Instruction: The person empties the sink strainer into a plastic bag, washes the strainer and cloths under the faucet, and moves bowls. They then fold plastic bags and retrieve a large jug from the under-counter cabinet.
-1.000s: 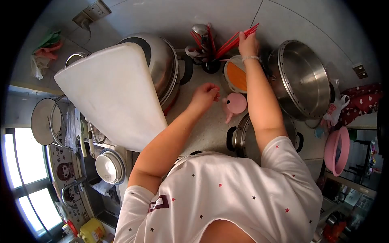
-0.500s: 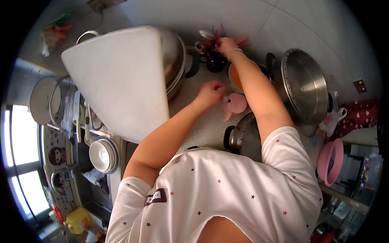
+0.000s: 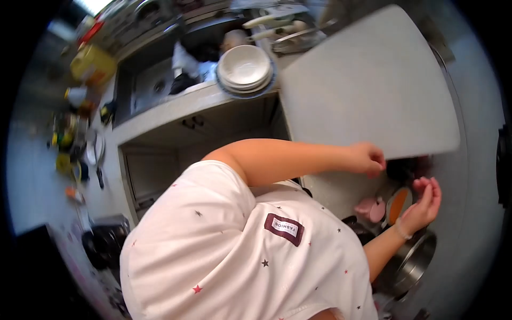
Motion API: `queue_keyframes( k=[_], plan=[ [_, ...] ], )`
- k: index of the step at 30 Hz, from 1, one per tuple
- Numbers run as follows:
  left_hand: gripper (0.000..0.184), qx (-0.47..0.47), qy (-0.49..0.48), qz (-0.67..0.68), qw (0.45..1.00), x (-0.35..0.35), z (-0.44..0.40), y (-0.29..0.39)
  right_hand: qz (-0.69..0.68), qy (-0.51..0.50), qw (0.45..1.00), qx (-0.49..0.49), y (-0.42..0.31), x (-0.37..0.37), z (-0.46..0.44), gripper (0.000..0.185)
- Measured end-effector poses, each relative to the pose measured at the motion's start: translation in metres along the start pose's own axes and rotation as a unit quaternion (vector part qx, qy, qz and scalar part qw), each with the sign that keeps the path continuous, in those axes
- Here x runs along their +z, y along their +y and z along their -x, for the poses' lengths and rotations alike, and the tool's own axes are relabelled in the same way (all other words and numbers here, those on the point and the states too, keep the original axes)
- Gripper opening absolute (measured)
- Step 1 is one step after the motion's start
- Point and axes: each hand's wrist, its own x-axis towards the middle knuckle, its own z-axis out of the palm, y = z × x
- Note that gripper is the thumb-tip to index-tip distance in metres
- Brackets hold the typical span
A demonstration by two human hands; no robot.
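Note:
My left hand (image 3: 369,159) is closed, knuckles up, just below the lower edge of a large white panel (image 3: 368,80). Whether anything is inside its curled fingers is hidden. My right hand (image 3: 424,205) is open, palm turned inward and fingers raised, with nothing visible in it. Beside its wrist stands a round container with an orange inside (image 3: 398,207). A small pink item (image 3: 373,209) lies on the counter left of that. Between the hands, partly covered by the panel, is a dark utensil holder (image 3: 404,169).
A steel pot (image 3: 417,264) stands beyond my right forearm. Stacked white bowls (image 3: 244,65) sit at the edge of the sink (image 3: 141,80), near pans with pale handles (image 3: 261,21). A yellow jug (image 3: 93,65) is at the far left.
The view has swung left toward the sink. My right hand has come away from the utensil holder and opened. My left hand stays closed and appears nearer the holder.

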Motion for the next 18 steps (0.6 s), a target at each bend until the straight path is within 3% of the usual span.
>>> queue_keyframes(
  k=[3, 9, 14, 18],
  plan=[
    [0.020, -0.001, 0.133, 0.107, 0.985, -0.061, 0.064, -0.014, 0.012, -0.154, 0.988, 0.004, -0.006, 0.064, 0.034, 0.015],
    [0.019, 0.017, 0.443, 0.109, 0.890, -0.165, 0.246, -0.020, -0.049, -0.379, 0.919, 0.099, 0.023, 0.187, 0.093, 0.013],
    [0.016, 0.076, 0.638, 0.123, 0.756, -0.222, 0.375, -0.028, 0.036, -0.545, 0.837, -0.046, -0.003, 0.295, 0.135, 0.013],
    [0.015, 0.064, 0.696, 0.151, 0.699, -0.275, 0.459, -0.039, 0.083, -0.603, 0.781, -0.138, -0.015, 0.397, 0.173, 0.012]
  ],
)
